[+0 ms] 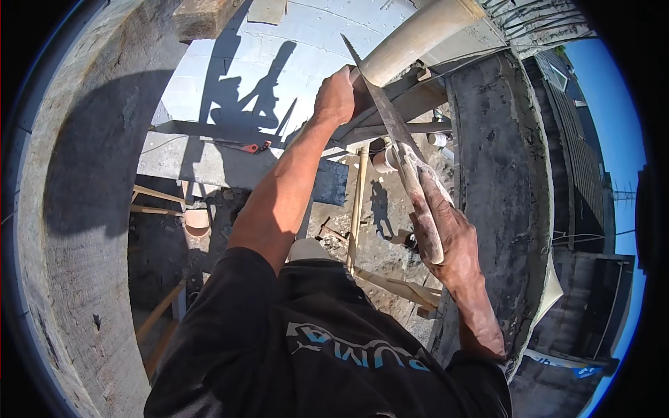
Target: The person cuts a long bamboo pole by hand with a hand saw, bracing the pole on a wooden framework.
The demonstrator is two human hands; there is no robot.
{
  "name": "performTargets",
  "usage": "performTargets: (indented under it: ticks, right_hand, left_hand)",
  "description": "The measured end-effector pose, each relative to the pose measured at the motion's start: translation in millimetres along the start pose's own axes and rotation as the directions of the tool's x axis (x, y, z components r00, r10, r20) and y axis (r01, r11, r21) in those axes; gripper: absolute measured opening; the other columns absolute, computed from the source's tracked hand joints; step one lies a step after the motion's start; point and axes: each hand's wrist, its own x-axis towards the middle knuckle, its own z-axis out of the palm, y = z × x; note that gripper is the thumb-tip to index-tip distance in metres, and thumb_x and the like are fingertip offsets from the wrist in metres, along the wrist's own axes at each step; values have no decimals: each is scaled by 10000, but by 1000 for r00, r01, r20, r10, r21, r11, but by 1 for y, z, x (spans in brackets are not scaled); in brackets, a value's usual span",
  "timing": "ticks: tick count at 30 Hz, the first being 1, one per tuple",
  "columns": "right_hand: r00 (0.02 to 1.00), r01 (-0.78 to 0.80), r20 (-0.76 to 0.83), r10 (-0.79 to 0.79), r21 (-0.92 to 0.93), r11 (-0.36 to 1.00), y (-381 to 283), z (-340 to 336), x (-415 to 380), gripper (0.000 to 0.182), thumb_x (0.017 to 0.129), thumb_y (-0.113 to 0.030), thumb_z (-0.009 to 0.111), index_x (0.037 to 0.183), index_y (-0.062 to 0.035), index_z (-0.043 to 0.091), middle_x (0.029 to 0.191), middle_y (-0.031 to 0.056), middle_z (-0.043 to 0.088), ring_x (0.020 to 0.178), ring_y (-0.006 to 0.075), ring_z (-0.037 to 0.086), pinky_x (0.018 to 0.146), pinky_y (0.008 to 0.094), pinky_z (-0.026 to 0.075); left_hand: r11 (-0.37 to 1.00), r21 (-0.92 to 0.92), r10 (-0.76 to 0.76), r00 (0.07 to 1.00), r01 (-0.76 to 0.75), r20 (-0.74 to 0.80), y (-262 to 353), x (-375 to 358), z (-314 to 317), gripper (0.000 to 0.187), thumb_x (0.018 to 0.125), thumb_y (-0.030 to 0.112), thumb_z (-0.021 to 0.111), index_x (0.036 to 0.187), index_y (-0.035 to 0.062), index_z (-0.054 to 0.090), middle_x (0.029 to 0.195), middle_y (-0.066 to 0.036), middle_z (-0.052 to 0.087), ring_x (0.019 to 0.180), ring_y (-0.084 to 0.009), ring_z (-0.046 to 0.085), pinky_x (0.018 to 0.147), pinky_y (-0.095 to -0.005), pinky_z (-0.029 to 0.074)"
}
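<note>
The right hand [449, 237] has fingers closed around the handle of the saw [392, 118]. The left hand [336, 97] is beside the pole [418, 42]; I cannot tell its fingers' closure.

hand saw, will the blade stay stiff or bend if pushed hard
The blade looks thin, long and tapered, so it would probably flex most toward its narrow tip. The handle, much thicker and gripped in the right hand, should stay fairly rigid.
</note>
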Motion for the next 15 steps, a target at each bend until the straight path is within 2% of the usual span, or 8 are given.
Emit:
performTargets:
  ticks: [1, 5, 6, 8, 10, 13, 14, 15]
  right_hand:
    - [999, 13, 29, -13, -18, 1000, 3, -4, -9, 552, 936, -105, 644, 1461, -96, 472, 1163, 186, 680, 960, 321, 695, 861, 401, 550]
    - [999, 40, 15, -42, 112, 993, 22, 2, -27, 668, 865, -52, 648, 1495, -118, 435, 950, 156, 698, 872, 323, 684, 827, 434, 544]
    - [999, 37, 13, -40, 165, 986, 31, 7, -27, 651, 875, -59, 642, 1491, -115, 439, 943, 153, 704, 860, 316, 692, 813, 441, 547]
    - [993, 115, -23, -114, 80, 990, 22, 8, 7, 614, 899, -90, 630, 1483, -112, 442, 961, 167, 708, 842, 345, 695, 799, 454, 551]
    - [992, 119, -47, -116, 53, 992, 10, 8, 44, 577, 926, -133, 615, 1477, -120, 444, 984, 185, 708, 841, 381, 693, 794, 462, 553]
    - [989, 124, -69, -128, -55, 991, 23, 29, 52, 573, 936, -154, 606, 1484, -139, 439, 987, 187, 709, 859, 376, 697, 788, 453, 554]
    - [947, 249, -179, -268, -124, 961, 40, 46, 48, 576, 932, -149, 606, 1484, -144, 445, 998, 196, 705, 894, 363, 694, 799, 441, 552]
    - [949, 258, -162, -269, -90, 962, 66, 56, 47, 581, 925, -139, 611, 1483, -136, 449, 1011, 201, 701, 920, 361, 691, 822, 441, 548]
  left_hand:
    - [1000, 15, 24, 1000, -23, -20, 2, -7, 4, 176, 892, 60, 578, 1056, 3, 611, 1033, -271, 684, 1025, -431, 657, 883, -479, 519]
    - [989, 107, 98, 995, -98, 3, 9, -18, -5, 173, 915, 39, 483, 1041, 7, 597, 1026, -264, 684, 1015, -434, 659, 874, -491, 524]
    - [993, 97, 73, 997, -70, -28, 12, -16, -7, 167, 906, 52, 507, 1039, 2, 596, 1024, -260, 687, 1013, -433, 660, 873, -491, 524]
    - [997, 75, 15, 996, -8, -86, 13, -16, -6, 173, 890, 78, 555, 1035, -7, 594, 1020, -252, 692, 1009, -431, 663, 873, -491, 526]
    - [990, 90, 113, 990, -105, -83, 8, -14, -7, 353, 870, 318, 662, 1056, 20, 628, 982, -240, 699, 957, -436, 666, 807, -454, 509]
    - [995, -13, 97, 989, -99, -111, 17, -22, -7, 428, 811, 326, 744, 1036, -19, 629, 1006, -272, 690, 1018, -426, 659, 843, -442, 515]
    - [994, 15, 110, 987, -109, -113, 21, -19, -8, 436, 808, 325, 750, 1038, -25, 628, 1012, -278, 687, 1025, -427, 657, 853, -442, 514]
    - [993, 42, 114, 987, -110, -113, 21, -21, -8, 444, 806, 323, 757, 1041, -31, 628, 1018, -284, 684, 1032, -429, 655, 862, -443, 513]
